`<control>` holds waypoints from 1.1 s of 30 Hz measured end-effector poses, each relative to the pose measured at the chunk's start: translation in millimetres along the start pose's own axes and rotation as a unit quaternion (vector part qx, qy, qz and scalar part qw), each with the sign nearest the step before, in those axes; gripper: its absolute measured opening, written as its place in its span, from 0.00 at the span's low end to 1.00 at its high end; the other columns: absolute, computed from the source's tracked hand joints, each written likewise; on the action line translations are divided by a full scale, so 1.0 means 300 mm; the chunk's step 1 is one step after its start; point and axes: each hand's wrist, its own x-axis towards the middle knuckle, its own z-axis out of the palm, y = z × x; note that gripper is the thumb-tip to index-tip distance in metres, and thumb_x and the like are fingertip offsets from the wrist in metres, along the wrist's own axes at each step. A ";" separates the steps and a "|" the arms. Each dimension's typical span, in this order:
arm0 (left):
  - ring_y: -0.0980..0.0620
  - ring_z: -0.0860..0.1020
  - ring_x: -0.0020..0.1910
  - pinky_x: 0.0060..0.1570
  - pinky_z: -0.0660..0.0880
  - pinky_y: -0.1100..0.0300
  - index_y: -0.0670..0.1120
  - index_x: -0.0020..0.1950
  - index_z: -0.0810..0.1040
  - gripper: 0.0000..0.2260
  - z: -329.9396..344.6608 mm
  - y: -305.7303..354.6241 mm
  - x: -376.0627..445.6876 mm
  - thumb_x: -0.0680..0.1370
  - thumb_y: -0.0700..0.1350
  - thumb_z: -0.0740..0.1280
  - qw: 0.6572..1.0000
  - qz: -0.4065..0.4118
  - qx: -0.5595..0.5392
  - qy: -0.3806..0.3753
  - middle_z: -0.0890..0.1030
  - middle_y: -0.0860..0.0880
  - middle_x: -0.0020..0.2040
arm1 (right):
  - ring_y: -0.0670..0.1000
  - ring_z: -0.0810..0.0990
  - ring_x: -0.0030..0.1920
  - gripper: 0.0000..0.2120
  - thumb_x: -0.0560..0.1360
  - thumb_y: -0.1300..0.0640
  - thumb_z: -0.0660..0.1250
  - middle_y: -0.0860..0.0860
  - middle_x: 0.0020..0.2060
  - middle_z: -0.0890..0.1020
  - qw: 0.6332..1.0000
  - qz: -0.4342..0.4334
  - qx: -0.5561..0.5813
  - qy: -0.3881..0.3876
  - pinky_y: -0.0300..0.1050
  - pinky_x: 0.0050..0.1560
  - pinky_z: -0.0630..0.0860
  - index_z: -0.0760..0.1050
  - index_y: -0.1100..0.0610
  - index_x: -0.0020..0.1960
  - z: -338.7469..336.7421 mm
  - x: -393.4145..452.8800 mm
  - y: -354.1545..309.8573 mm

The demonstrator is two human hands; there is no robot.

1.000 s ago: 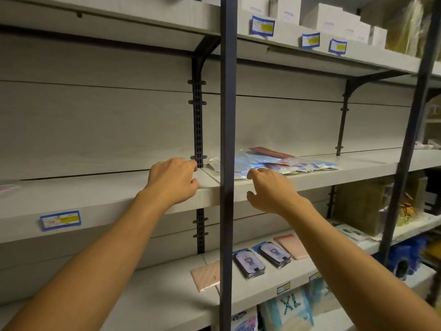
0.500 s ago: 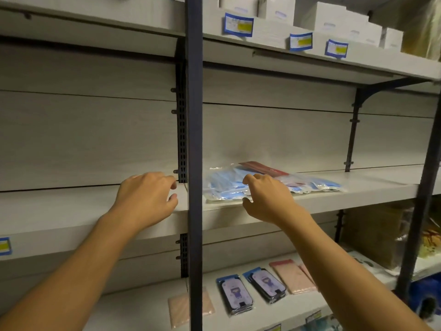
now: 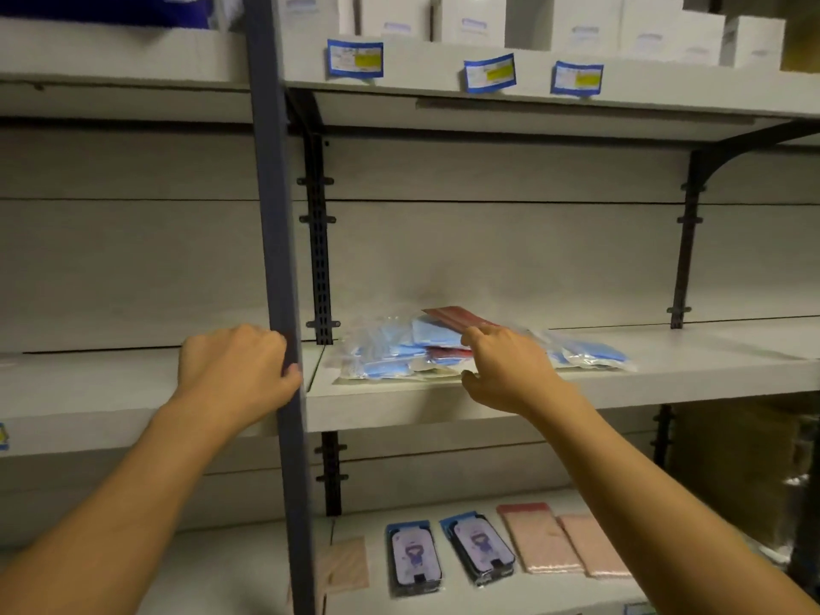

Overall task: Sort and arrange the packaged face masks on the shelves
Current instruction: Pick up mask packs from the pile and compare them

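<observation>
A heap of clear-wrapped blue and red face masks (image 3: pixel 399 352) is lain on the grey middle shelf (image 3: pixel 665 379), its near right edge touched by the right hand (image 3: pixel 501 370), whose grip is loosely curled; whether anything is pinched cannot be told. The dark upright post (image 3: pixel 277 259) is gripped by the left hand (image 3: pixel 235 375).

face mask packs (image 3: pixel 390 355) | clear bags, mostly blue masks, a few dark red | lay flat, overlapping in a loose pile | middle shelf (image 3: pixel 665 379), near front edge

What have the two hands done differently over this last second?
The right hand reached forward from the shelf edge onto the pile of packaged masks and now touches it. The left hand moved to the dark upright post. The pile stayed put.
</observation>
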 end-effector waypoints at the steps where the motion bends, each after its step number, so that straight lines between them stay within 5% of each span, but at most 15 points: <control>1: 0.53 0.76 0.38 0.36 0.74 0.60 0.55 0.42 0.74 0.13 -0.009 0.022 -0.004 0.79 0.61 0.59 1.000 0.000 -0.008 -0.004 0.75 0.55 0.39 | 0.57 0.78 0.55 0.18 0.76 0.51 0.66 0.53 0.59 0.80 1.000 -0.008 0.000 0.001 0.51 0.51 0.78 0.72 0.55 0.64 -0.002 -0.004 0.022; 5: 0.53 0.78 0.42 0.36 0.74 0.60 0.57 0.50 0.77 0.12 -0.035 0.120 0.000 0.78 0.62 0.59 0.999 0.023 -0.032 -0.009 0.78 0.56 0.43 | 0.56 0.77 0.53 0.18 0.76 0.51 0.67 0.54 0.56 0.79 1.000 -0.025 0.008 0.011 0.47 0.44 0.72 0.72 0.54 0.63 -0.004 -0.015 0.095; 12: 0.53 0.78 0.47 0.40 0.75 0.57 0.55 0.64 0.76 0.15 -0.055 0.264 0.044 0.80 0.57 0.61 0.996 0.038 -0.080 -0.009 0.80 0.54 0.53 | 0.58 0.78 0.54 0.21 0.75 0.50 0.67 0.54 0.57 0.79 0.999 -0.031 0.020 0.012 0.51 0.49 0.78 0.71 0.54 0.66 0.015 -0.006 0.197; 25: 0.50 0.80 0.52 0.47 0.79 0.52 0.55 0.63 0.78 0.14 0.111 0.363 0.311 0.80 0.55 0.61 0.989 0.038 -0.139 -0.023 0.81 0.54 0.57 | 0.59 0.79 0.55 0.20 0.75 0.49 0.66 0.53 0.58 0.79 0.999 -0.028 0.021 0.029 0.52 0.50 0.78 0.72 0.55 0.64 0.096 0.222 0.322; 33: 0.50 0.78 0.46 0.41 0.73 0.56 0.54 0.55 0.81 0.10 0.249 0.432 0.554 0.79 0.54 0.63 0.979 0.033 -0.191 -0.069 0.82 0.54 0.50 | 0.58 0.79 0.57 0.19 0.78 0.47 0.64 0.52 0.60 0.81 0.996 -0.022 0.084 0.024 0.52 0.53 0.78 0.75 0.52 0.66 0.196 0.416 0.341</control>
